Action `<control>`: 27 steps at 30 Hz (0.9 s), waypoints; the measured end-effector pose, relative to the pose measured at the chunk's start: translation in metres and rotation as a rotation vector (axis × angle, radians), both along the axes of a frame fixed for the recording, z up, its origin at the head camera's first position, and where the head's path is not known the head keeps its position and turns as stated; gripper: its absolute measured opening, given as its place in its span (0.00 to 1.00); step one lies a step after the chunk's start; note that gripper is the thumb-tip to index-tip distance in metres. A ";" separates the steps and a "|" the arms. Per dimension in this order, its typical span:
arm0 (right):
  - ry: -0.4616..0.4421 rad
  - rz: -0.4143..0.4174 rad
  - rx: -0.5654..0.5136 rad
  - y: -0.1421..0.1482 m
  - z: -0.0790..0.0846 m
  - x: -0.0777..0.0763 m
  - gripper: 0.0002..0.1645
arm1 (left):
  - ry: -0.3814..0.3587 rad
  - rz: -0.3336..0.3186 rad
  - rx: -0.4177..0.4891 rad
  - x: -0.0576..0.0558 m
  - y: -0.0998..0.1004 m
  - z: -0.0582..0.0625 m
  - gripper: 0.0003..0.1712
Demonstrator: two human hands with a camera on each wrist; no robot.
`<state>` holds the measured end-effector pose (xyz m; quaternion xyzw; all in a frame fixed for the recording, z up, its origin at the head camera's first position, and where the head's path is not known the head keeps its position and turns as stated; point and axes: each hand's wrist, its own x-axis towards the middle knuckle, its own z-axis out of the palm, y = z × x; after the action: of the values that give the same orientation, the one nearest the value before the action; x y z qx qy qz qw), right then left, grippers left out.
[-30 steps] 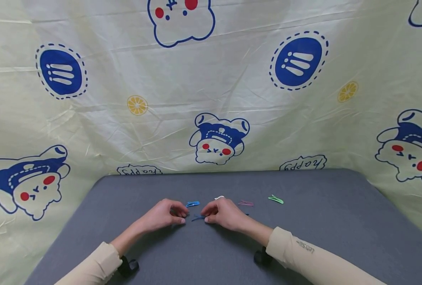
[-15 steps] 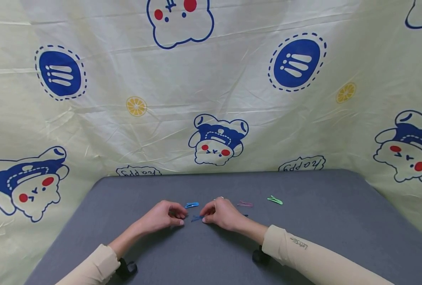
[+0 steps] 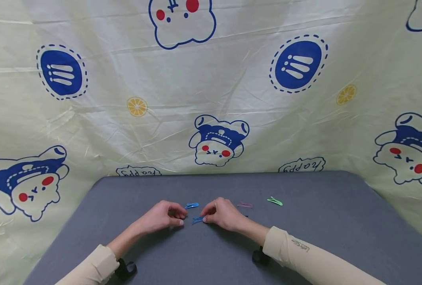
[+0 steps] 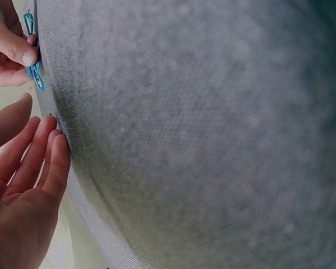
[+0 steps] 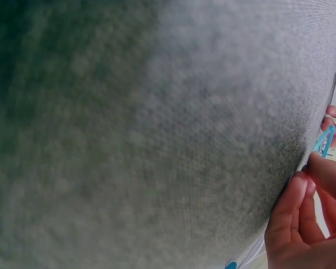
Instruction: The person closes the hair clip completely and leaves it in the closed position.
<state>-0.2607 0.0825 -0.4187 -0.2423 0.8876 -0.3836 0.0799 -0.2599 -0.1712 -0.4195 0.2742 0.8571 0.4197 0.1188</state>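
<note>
My right hand (image 3: 222, 213) pinches a blue snap hair clip (image 3: 197, 219) between thumb and fingertips, close over the grey table. The clip's spread end points left, towards my left hand (image 3: 166, 215). That left hand holds nothing; its fingers are loosely bent and its thumb stands apart from them in the left wrist view. Just beyond the gap between both hands lies a lighter blue hair clip (image 3: 191, 205). The right wrist view shows the pinched blue clip (image 5: 325, 140) as a narrow V above my thumb, while my fingers hide its near end.
To the right of my right hand lie a pink hair clip (image 3: 245, 205) and a green hair clip (image 3: 275, 201). A small dark blue piece (image 3: 246, 216) peeks out behind the right wrist. A printed sheet (image 3: 168, 138) hangs behind the grey table (image 3: 303, 237).
The blue clip in my right fingers has turned slightly and shows more of its face. A white piece behind my right hand has gone out of sight. My left hand is nearly still.
</note>
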 end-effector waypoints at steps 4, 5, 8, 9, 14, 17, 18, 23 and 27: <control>-0.002 0.007 -0.016 0.002 0.002 0.002 0.03 | 0.008 -0.002 -0.003 0.001 0.000 0.002 0.14; -0.003 0.009 -0.023 0.003 0.003 0.002 0.03 | 0.012 -0.002 -0.002 0.002 0.000 0.003 0.14; -0.008 0.010 -0.044 0.004 0.004 0.004 0.03 | 0.023 0.003 -0.003 0.003 0.000 0.005 0.14; -0.008 0.010 -0.051 0.004 0.005 0.005 0.04 | 0.030 0.004 -0.003 0.004 0.000 0.005 0.14; -0.001 0.003 -0.085 0.006 0.008 0.009 0.04 | 0.050 0.016 0.012 0.005 0.002 0.006 0.13; 0.006 -0.006 -0.105 0.007 0.010 0.011 0.04 | 0.062 0.023 0.035 0.007 0.003 0.007 0.13; 0.008 -0.010 -0.112 0.008 0.010 0.011 0.04 | 0.068 0.027 0.040 0.008 0.003 0.008 0.13; 0.018 -0.034 -0.153 0.010 0.013 0.016 0.04 | 0.097 0.041 0.057 0.010 0.007 0.013 0.12; 0.030 -0.070 -0.167 0.013 0.017 0.020 0.04 | 0.114 0.054 0.068 0.012 0.010 0.017 0.13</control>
<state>-0.2405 0.0955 -0.4016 -0.2225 0.8616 -0.4550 0.0327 -0.2476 -0.1616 -0.4022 0.2783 0.8548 0.4353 0.0491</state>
